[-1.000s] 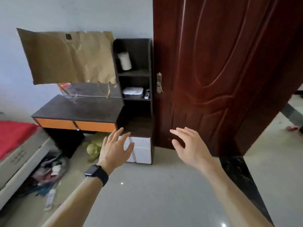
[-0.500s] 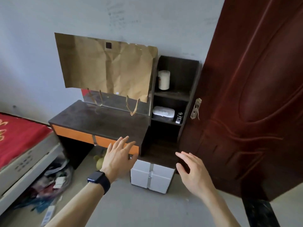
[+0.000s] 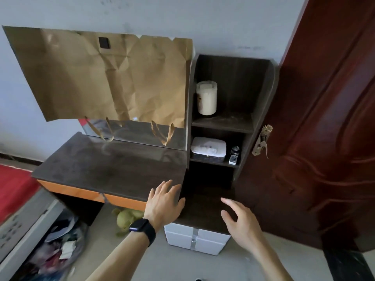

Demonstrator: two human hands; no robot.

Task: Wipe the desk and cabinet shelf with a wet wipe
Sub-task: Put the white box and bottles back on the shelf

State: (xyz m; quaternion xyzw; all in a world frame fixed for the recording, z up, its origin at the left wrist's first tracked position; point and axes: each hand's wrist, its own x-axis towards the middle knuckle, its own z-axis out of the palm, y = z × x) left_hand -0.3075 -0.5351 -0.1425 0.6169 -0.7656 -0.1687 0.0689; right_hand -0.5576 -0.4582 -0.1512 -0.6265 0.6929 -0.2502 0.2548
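A dark wood-grain desk (image 3: 109, 169) with orange drawer fronts stands at centre left against a pale wall, its top dusty and dully shining; a creased brown paper bag (image 3: 105, 78) hangs over the mirror (image 3: 138, 132) behind it, leaving only a strip of glass showing; the dark cabinet (image 3: 261, 82) joins the desk's right end, with a white jar (image 3: 206, 98) on its upper shelf (image 3: 223, 123), and a white pack (image 3: 208, 148) beside a small dark bottle (image 3: 234, 152) on the shelf below; a red-brown door (image 3: 328, 138) fills the right of the frame, a red-covered bed (image 3: 14, 187) the left edge, and a green soft toy (image 3: 126, 218) lies on the floor under the desk; the left hand (image 3: 164, 203), a black watch (image 3: 142, 230) at its wrist, is spread flat and empty over the desk's front right corner, though contact cannot be told; the right hand (image 3: 241, 222) hangs loose-fingered and empty over the cabinet's low dark ledge; against half a second ago, desk and cabinet loom larger and nearer, and the left hand, then below the drawer fronts, now overlaps the desk top.
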